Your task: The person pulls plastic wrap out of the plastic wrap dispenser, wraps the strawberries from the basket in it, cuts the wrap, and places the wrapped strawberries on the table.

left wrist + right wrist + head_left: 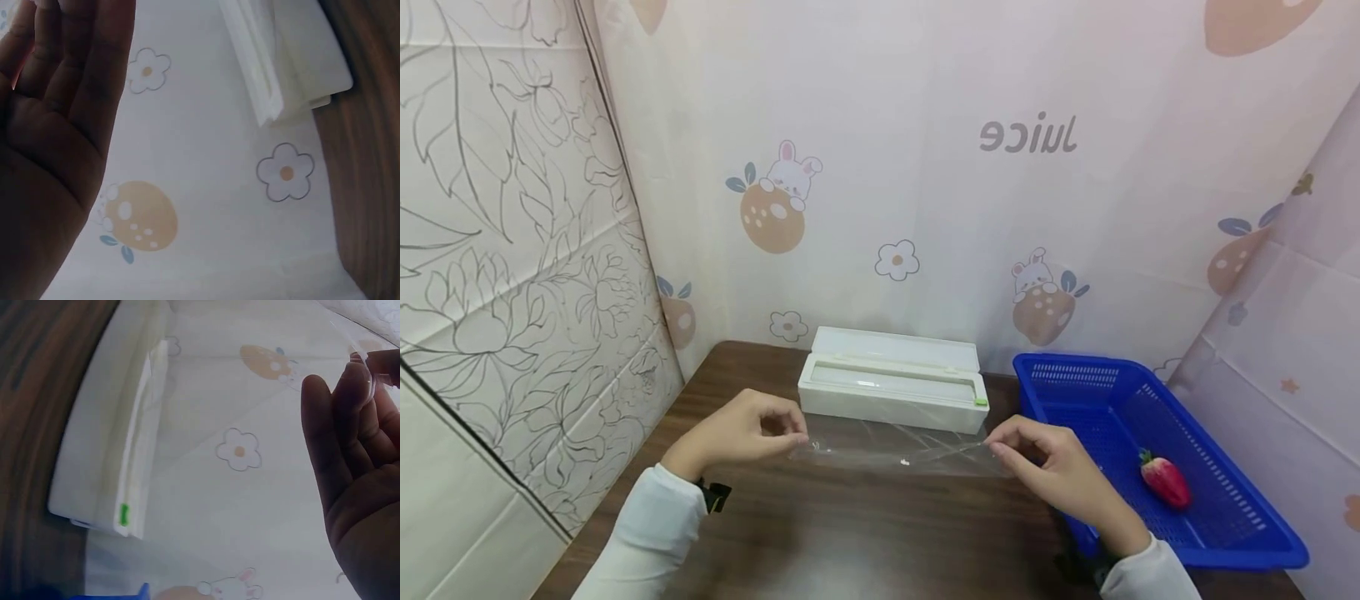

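Note:
A sheet of clear plastic wrap stretches between the two hands, low in front of a white wrap dispenser box. My left hand pinches the sheet's left corner between thumb and fingertips. At the opposite corner my right hand pinches the edge; the right wrist view shows the film bunched at the fingertips. The dispenser's lid stands raised at the back, and a small green slider sits at its right end. Film runs from the box toward the hands.
To the right stands a blue plastic basket with a red strawberry-like fruit in it. Everything rests on a dark brown wooden table. A printed cloth hangs directly behind the box, and a patterned panel borders the left.

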{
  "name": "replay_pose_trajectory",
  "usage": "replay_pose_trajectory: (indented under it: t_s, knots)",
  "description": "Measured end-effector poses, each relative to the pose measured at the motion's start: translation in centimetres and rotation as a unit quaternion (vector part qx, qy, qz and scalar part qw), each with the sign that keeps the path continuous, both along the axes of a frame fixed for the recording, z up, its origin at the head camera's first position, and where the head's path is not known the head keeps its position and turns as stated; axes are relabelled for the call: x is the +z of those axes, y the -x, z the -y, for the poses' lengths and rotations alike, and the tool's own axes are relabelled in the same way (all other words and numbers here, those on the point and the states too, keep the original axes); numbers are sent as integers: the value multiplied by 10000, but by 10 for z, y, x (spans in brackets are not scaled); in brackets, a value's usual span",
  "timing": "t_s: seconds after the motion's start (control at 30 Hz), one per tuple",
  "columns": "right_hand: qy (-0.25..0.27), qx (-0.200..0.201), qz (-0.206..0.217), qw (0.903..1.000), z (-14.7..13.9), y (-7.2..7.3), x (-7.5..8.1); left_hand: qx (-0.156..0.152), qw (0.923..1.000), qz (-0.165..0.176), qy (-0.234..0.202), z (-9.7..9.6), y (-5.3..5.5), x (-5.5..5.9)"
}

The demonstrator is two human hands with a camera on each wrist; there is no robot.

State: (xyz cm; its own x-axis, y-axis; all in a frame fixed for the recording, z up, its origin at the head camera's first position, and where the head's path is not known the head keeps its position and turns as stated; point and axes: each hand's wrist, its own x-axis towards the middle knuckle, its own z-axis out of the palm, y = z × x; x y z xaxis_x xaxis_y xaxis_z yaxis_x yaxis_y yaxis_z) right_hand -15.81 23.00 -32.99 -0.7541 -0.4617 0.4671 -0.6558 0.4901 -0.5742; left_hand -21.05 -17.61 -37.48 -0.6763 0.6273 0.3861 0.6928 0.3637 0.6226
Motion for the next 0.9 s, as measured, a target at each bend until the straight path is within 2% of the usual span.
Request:
replay_pose_trajectory:
  t_s: [0.23,0.4,0.53,0.63,0.73,0.9]
  knots:
    - [-140,652,400,9970,8,-1,-28,-453,9949,770,477,-6,-1,-23]
    - [-344,1248,584,9899,5,2,-56,-571,9902,1017,767,-9,-2,-36]
    - [-605,1302,715,9870,-6,8,-85,-400,9886,1046,1009,-8,1,-43]
    - [-795,1286,773,9855,-13,11,-101,-243,9857,1277,1075,-7,4,-48]
    - [-948,1381,815,9825,-15,12,-110,-235,9808,1583,1114,-6,4,-53]
    - [-1387,1508,1144,9721,-13,12,-119,-445,9693,2014,1338,-5,2,-63]
